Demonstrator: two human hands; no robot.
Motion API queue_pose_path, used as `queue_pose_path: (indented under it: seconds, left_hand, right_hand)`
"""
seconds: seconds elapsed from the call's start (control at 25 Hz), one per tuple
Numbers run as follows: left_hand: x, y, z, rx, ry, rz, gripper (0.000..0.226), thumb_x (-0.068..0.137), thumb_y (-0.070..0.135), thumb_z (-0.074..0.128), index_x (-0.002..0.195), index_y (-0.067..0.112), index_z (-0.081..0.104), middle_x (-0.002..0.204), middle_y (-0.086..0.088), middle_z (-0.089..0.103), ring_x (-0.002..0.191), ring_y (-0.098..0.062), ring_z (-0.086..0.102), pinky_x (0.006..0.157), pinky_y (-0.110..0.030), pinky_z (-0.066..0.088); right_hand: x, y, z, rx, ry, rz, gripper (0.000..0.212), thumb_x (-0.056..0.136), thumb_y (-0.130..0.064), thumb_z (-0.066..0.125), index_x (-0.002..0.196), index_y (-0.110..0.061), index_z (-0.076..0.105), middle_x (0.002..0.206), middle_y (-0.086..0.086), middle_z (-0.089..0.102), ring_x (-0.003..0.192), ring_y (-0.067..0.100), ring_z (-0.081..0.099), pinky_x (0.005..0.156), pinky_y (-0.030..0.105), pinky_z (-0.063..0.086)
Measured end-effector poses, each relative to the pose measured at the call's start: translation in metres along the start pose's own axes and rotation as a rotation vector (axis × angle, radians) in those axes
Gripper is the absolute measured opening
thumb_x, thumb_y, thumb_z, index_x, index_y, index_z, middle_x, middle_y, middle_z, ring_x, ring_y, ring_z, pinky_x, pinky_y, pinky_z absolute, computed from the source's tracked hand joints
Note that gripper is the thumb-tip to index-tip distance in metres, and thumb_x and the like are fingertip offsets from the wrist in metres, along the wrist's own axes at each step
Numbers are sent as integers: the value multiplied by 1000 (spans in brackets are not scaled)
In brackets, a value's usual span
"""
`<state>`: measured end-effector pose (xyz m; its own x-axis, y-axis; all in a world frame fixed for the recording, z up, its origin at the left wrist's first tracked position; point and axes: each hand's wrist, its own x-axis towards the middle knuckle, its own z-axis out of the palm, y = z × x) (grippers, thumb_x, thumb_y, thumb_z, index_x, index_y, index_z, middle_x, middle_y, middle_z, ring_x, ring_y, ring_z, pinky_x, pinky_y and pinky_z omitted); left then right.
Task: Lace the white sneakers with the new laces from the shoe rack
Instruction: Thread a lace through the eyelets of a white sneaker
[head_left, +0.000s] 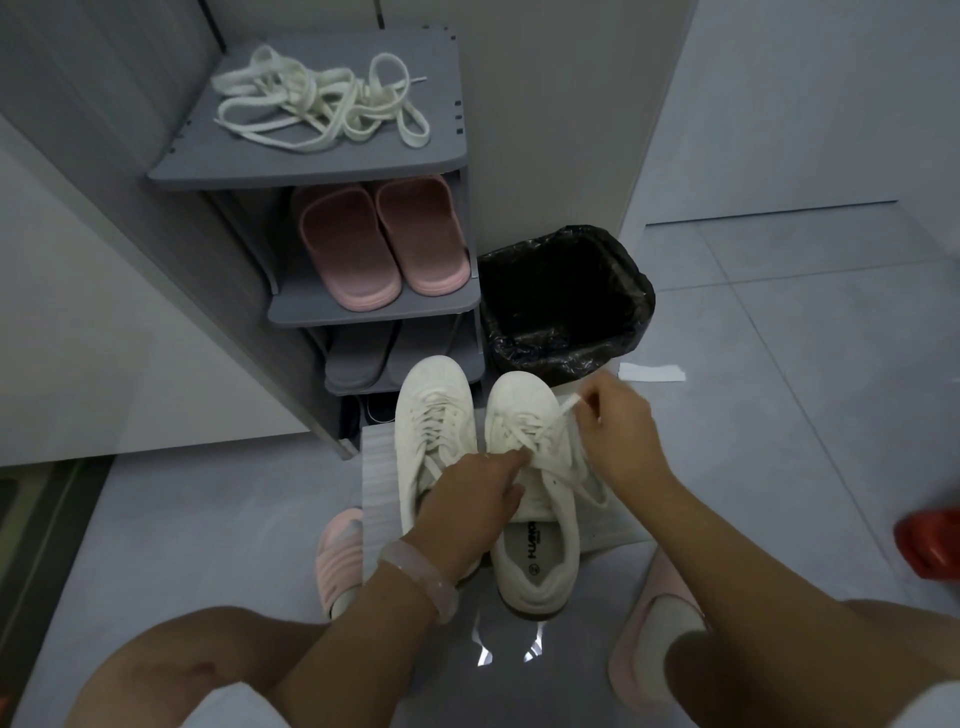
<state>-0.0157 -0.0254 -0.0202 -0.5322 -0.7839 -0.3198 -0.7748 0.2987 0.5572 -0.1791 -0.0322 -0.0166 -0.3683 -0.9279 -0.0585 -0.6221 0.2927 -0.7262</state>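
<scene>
Two white sneakers stand side by side on a white sheet (376, 467) on the floor, toes pointing away from me. The left sneaker (435, 410) has a lace through its eyelets. My left hand (470, 499) rests on the tongue of the right sneaker (524, 415), fingertips pressing on the lace crossings. My right hand (618, 431) pinches the end of that shoe's lace (569, 404) and holds it up to the right of the shoe. A tangle of white laces (322, 101) lies on the top shelf of the grey shoe rack (322, 169).
Pink slippers (379, 244) sit on the rack's second shelf, grey slippers (358, 358) below. A bin with a black liner (566, 301) stands right of the rack. A white paper scrap (652, 372) lies on the tiles. A red object (932, 540) is at the right edge.
</scene>
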Motion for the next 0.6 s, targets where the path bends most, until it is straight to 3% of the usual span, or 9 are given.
queue_pose_path:
  seconds: [0.08,0.16,0.24,0.32,0.44,0.52,0.6]
  left_hand:
    - [-2,-2,4,112,-37,12,50,95,19,45,143,24,33,142,-7,44,131,-21,40,106,-34,34]
    - [-6,-3,4,318,-52,27,56,95,22,43,146,30,21,155,-3,21,143,-18,18,117,-37,15]
    - [-11,-7,4,487,-49,11,62,96,29,42,146,39,9,158,1,6,146,-17,1,115,-51,-3]
    - [-15,-13,7,512,-59,-52,64,96,36,40,144,47,-2,158,5,-1,146,-20,-9,111,-60,-3]
    - [-17,-19,11,421,-122,-95,66,97,36,38,140,52,-10,157,10,-8,144,-21,-18,111,-60,0]
    - [-16,-20,13,419,-129,-91,68,97,34,38,140,52,-11,157,12,-11,143,-21,-19,111,-61,1]
    - [-16,-19,14,419,-118,-88,69,97,33,39,140,52,-11,156,12,-12,143,-22,-19,111,-61,1]
  right_hand:
    - [-8,9,11,-80,-266,91,15,90,-14,54,78,-14,45,78,-3,49,78,15,47,58,20,30]
    - [-14,17,18,-104,-378,108,21,89,-18,57,70,-19,46,81,-3,53,80,13,49,54,10,32]
    - [-12,17,17,-35,-316,82,13,88,-14,57,75,-16,56,89,0,60,82,11,51,57,7,35]
    - [-12,14,15,-48,-302,44,8,87,-12,56,87,-10,64,96,3,63,86,11,52,65,15,38]
    - [-17,8,20,-141,-345,-11,13,88,-8,53,91,-3,64,94,4,60,92,19,57,77,25,44]
    - [-13,0,14,-104,-212,-43,13,89,-6,49,84,-4,61,86,5,57,84,21,56,69,22,42]
    - [2,-6,-2,25,24,5,12,89,-4,49,85,-4,60,81,4,54,78,17,50,62,20,33]
